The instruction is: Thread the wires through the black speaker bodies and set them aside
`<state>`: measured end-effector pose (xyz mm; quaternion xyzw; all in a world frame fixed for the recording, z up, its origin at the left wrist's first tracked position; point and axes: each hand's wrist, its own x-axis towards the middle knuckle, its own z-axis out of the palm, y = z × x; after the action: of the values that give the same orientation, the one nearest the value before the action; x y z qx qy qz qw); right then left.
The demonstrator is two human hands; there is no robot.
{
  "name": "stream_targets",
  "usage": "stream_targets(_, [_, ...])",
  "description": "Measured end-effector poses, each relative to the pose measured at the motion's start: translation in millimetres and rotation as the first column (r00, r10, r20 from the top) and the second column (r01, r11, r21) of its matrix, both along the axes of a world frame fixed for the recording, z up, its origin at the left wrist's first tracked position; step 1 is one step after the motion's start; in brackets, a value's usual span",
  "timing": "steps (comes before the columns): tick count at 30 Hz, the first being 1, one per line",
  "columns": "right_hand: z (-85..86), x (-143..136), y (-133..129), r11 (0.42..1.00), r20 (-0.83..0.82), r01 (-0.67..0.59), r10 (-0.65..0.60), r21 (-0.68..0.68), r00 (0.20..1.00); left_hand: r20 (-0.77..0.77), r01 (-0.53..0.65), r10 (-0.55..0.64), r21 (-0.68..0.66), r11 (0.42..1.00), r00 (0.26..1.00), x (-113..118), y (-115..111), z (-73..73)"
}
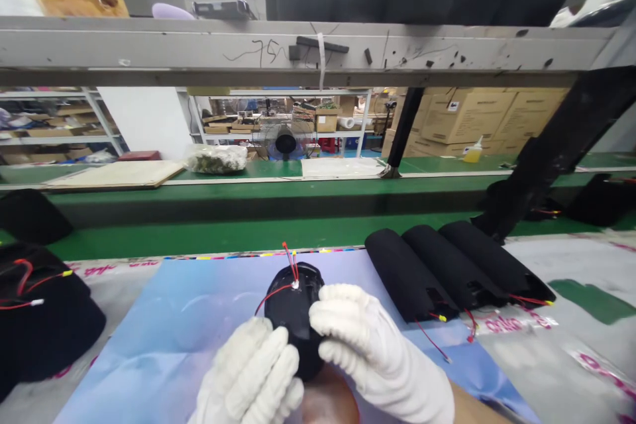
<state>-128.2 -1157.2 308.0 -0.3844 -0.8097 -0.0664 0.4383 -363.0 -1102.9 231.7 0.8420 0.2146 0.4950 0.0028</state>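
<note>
A black oval part [292,315] stands in front of me, with red wires [275,294] coming from a whitish spot near its top. Small red and yellow connectors end the wires. White gloves cover both hands. My left hand [253,371] is closed against its lower left edge, fingers bent. On the other side, my right hand [368,348] grips its right edge with curled fingers. Beneath the part shows a brown rounded object [330,403], mostly hidden by the hands. Both thumbs are hard to make out.
Several black fabric-covered pieces [412,275] with wires lie on the right; more dark pieces [44,318] are at left. A blue sheet [163,344] covers the bench. Ahead are a green conveyor [278,232], a black slanted post [541,159] and an overhead beam [199,46].
</note>
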Motion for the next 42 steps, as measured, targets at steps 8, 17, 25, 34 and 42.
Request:
stream_targets(8, [8.3, -6, 6, 0.997, -0.011, -0.016, 0.015, -0.082, 1.000, -0.110, 0.015, -0.006, 0.087, 0.996, 0.994, 10, 20, 28.9])
stream_targets(17, [15.8, -2, 3, 0.970, -0.012, -0.002, -0.001, -0.243, 1.000, -0.070, 0.154, -0.143, 0.197, 0.968, 0.987, 30, 26, 86.3])
stream_targets(25, [15.7, 0, -1, 0.969, -0.011, 0.020, -0.023, -0.244, 1.000, -0.080, 0.092, -0.074, 0.263, 0.960, 0.994, 38, 22, 67.7])
stream_targets(34, [18.4, 2, -5, 0.992, -0.011, 0.028, -0.030, -0.121, 0.999, -0.043, 0.114, -0.109, 0.151, 0.982, 0.993, 38, 25, 56.3])
stream_targets(42, [18.8, -12, -1, 0.989, 0.021, 0.142, -0.141, -0.038, 0.990, -0.187, 0.171, -0.157, 0.060, 0.983, 0.970, 28, 30, 68.1])
